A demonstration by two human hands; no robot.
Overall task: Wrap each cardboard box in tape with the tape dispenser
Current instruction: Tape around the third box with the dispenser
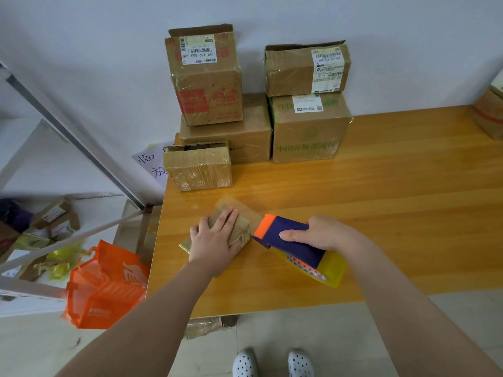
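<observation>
A small cardboard box (241, 232) lies near the front left of the wooden table (381, 191). My left hand (215, 240) lies on top of it with fingers spread flat, pressing it down. My right hand (324, 234) grips a tape dispenser (294, 244) with a purple body, orange front and yellow guard, just right of the box. A strip of clear tape (245, 210) runs from the dispenser's front across the box's far side.
A taped box (198, 167) stands behind the small one. Two stacks of larger boxes (226, 104) (309, 104) line the wall. Another box (490, 115) sits at the far right edge. An orange bag (106, 287) and metal shelving (68, 238) stand left of the table.
</observation>
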